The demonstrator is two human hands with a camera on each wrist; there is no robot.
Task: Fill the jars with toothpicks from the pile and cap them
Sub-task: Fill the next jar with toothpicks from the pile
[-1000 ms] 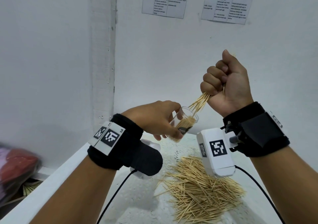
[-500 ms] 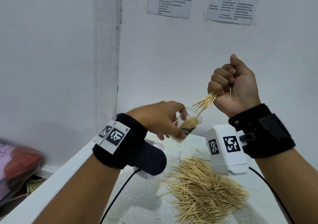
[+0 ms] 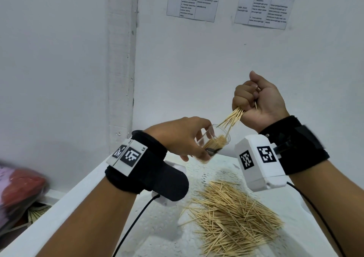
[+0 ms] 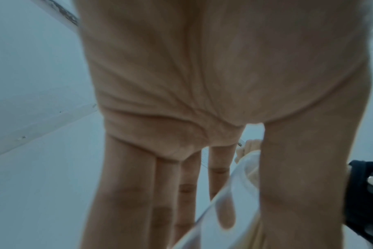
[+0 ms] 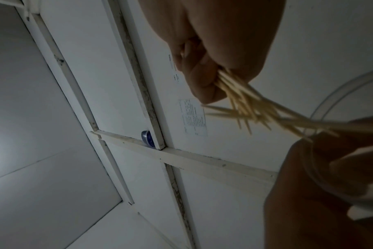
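My left hand (image 3: 185,138) holds a small clear jar (image 3: 211,141) tilted toward the right, its mouth up and open, with toothpicks packed inside. My right hand (image 3: 256,101) is a fist gripping a bundle of toothpicks (image 3: 232,118) whose tips reach into the jar's mouth. In the right wrist view the bundle of toothpicks (image 5: 245,104) fans out of my fingers toward the jar's rim (image 5: 339,101). The left wrist view shows my fingers (image 4: 130,185) stretched along the clear jar (image 4: 213,219). The loose pile of toothpicks (image 3: 232,215) lies on the white table below.
The white table (image 3: 78,193) has a raised left edge. A wall stands close behind with two printed sheets (image 3: 194,0) taped to it. Red and pink bags (image 3: 17,189) lie left of the table. No cap shows.
My right fist has dropped closer to the jar and the toothpick tips now reach deeper into its mouth. The left hand keeps the jar tilted the same way.
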